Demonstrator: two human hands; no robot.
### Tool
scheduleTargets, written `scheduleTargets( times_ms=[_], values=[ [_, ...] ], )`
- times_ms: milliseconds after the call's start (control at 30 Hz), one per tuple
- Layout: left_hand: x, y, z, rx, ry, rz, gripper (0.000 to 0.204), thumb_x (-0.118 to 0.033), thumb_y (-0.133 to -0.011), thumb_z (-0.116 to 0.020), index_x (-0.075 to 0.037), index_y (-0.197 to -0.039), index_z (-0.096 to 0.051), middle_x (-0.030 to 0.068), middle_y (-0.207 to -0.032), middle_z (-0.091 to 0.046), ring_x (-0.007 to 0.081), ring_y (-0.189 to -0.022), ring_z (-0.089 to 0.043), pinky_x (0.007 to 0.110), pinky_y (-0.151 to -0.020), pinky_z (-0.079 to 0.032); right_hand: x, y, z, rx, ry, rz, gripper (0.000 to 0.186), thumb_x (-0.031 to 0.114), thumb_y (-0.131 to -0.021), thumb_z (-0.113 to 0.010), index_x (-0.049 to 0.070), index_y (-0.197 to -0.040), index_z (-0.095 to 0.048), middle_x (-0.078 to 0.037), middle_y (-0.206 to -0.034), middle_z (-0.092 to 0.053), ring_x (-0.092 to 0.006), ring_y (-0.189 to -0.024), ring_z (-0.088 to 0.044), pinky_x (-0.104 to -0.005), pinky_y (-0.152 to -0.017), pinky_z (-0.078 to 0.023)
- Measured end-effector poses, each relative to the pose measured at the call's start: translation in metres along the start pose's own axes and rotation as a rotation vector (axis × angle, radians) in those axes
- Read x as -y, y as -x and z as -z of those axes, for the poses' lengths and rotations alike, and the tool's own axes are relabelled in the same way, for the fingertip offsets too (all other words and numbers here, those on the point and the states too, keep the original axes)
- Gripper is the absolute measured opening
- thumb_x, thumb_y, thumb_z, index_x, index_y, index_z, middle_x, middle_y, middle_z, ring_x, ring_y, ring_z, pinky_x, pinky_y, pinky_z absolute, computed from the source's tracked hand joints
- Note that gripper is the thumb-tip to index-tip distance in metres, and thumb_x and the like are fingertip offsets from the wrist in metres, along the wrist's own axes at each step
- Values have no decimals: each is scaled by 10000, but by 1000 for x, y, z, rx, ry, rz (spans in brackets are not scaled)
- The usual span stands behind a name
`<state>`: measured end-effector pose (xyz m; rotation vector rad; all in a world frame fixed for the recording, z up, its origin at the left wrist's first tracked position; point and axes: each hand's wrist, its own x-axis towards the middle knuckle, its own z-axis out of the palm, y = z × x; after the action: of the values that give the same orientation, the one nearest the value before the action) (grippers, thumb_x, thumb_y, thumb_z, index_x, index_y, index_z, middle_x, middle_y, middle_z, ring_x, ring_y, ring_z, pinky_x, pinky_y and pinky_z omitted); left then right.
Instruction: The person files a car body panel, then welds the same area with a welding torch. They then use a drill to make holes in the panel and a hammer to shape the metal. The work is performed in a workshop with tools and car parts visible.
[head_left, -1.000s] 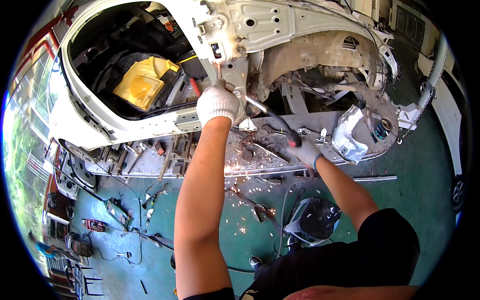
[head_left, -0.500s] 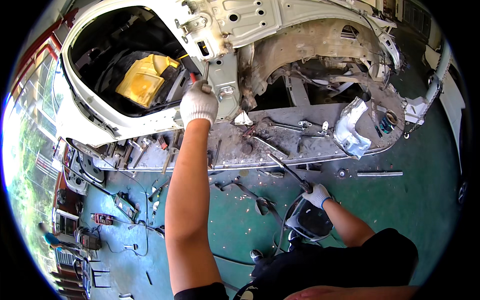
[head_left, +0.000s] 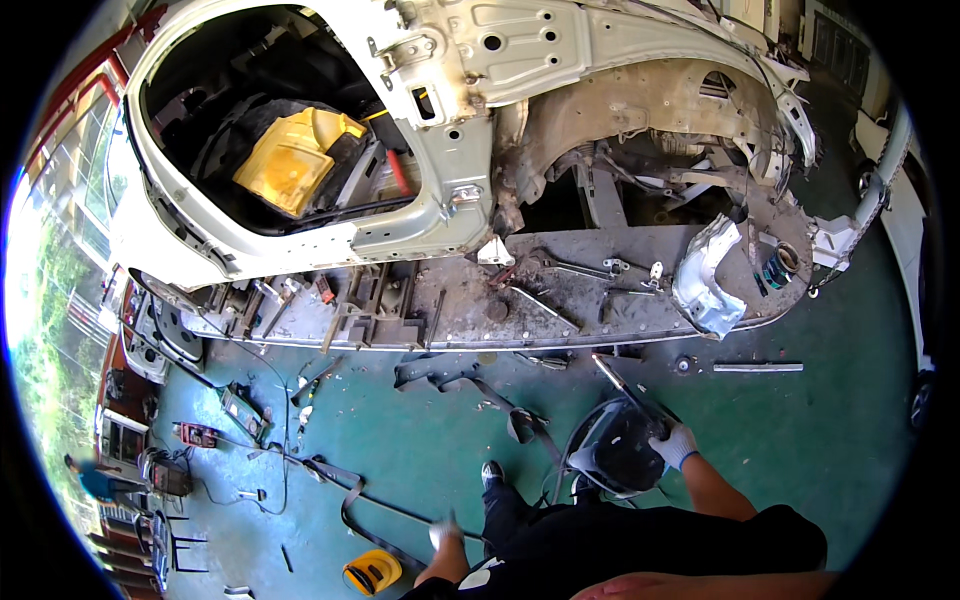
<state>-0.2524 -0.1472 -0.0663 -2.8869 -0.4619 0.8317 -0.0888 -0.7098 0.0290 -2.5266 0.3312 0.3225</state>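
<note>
My right hand [head_left: 675, 446], in a white knit glove, is closed around the handle of a welding torch [head_left: 622, 381]. The torch tip points up and left, toward the work bench edge. Under the torch and beside this hand is a dark, rounded, glossy object [head_left: 612, 452] whose kind I cannot make out. Low in the picture, close to my body, my gloved left hand [head_left: 446, 533] is smeared by motion; its fingers and anything in them are unclear. On the floor near it lies a yellow object [head_left: 372, 572] with a dark middle.
A stripped pale car body [head_left: 440, 215] stands over a grey platform [head_left: 460, 325] strewn with tools, clamps and a bent silver panel [head_left: 710, 280]. A yellow sheet [head_left: 290, 160] lies inside the door opening. Cables and a dark strap [head_left: 520, 425] cross the green floor. Another person [head_left: 97, 482] is far left.
My left hand has come down from the car's door sill to beside my body. My right hand, with the torch, has moved slightly down and right. The view has shifted a little.
</note>
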Motion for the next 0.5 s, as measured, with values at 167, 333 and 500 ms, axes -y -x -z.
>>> scheduleTargets(
  times_ms=[167,333,500],
  values=[
    [16,-37,-50,434,454,216,370,-328,-946,-621,-194,-1289,-585,135,-1199,-730,322,-1063,-711,444,-870,-571,42,1,-16,-25,35,-48,512,374,-793,-785,77,-1201,-694,-209,-1077,-749,-396,-1020,-713,-471,-898,-576],
    [60,-101,-3,515,503,203,625,-337,-911,-689,-268,-1459,-398,101,-1236,-718,293,-1122,-696,422,-896,-576,140,-6,-36,-83,17,-55,419,336,-825,-764,111,-1174,-709,-192,-1084,-748,-391,-1037,-706,-473,-908,-563],
    [132,-178,27,460,13,-146,931,-345,-875,-758,-342,-1629,-211,67,-1272,-706,263,-1182,-680,401,-921,-582,224,-35,-58,-15,174,28,447,325,-813,-769,125,-1206,-699,-188,-1077,-743,-389,-1036,-699,-475,-919,-557]
  ],
)
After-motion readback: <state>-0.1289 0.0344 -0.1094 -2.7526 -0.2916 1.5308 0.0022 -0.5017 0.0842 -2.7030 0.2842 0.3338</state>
